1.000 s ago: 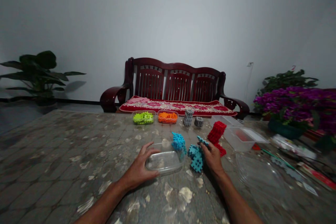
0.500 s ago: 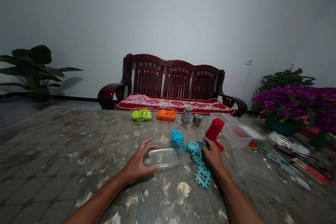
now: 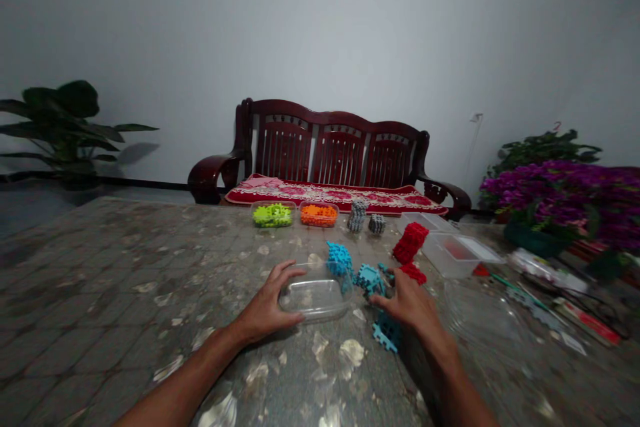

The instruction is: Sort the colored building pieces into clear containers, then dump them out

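Note:
My left hand (image 3: 273,303) grips the left end of a clear plastic container (image 3: 320,312), its thumb at the near side and fingers at the far side. The container sits on the table with nothing inside. My right hand (image 3: 413,303) is over the teal interlocking plastic pieces (image 3: 370,278), thumb and fingers apart around them. It partly covers some teal pieces; one flat teal piece (image 3: 386,332) lies nearer to me. A stack of brighter blue pieces (image 3: 339,259) stands just behind the container's right end. Red pieces (image 3: 411,242) lean beyond my right hand.
Along the back are a box of lime green pieces (image 3: 273,215), a box of orange pieces (image 3: 319,215) and grey stacks (image 3: 357,215). Rightward stand a translucent box (image 3: 450,263), a clear lid (image 3: 483,317), a flowerpot (image 3: 533,240) and assorted small items.
My right hand has shifted nearer and its thumb has spread left over the teal pieces. The near teal piece is now more covered. My left hand stays at the container.

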### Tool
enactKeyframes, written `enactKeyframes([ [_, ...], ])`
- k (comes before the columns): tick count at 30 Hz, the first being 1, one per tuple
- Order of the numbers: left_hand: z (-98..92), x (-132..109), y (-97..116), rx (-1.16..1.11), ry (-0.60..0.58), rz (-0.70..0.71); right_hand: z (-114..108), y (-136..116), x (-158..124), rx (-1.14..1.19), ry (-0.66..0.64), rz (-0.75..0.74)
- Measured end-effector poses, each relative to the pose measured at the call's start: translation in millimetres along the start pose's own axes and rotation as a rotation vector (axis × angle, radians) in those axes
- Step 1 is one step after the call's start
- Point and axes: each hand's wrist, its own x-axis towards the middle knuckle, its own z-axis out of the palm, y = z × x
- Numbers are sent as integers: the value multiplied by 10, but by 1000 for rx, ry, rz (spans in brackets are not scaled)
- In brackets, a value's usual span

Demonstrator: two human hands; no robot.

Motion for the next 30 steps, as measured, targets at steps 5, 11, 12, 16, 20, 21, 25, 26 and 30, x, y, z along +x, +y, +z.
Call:
enactKeyframes([
  [5,-6,-9,34,-11,-14,1,110,-134,-49,-77,-53,-25],
  [11,21,-18,-21,-33,-23,7,129,-47,-37,-48,37,-41],
  [12,25,-20,-30,-31,-19,10,115,-44,-36,-18,82,-66],
  [16,45,-27,-51,-9,-1,33,56,-202,-28,164,171,-303],
  [20,71,-27,-60,5,16,54,50,-581,-14,253,24,-543],
  [21,76,-27,-61,12,20,55,67,-675,-5,255,-18,-576],
  [25,80,-31,-56,72,31,71,214,-943,61,258,-169,-640],
  [26,78,-31,-49,99,29,79,259,-979,83,272,-197,-646],
  [30,59,-24,-16,215,14,112,335,-1007,162,426,-246,-655],
])
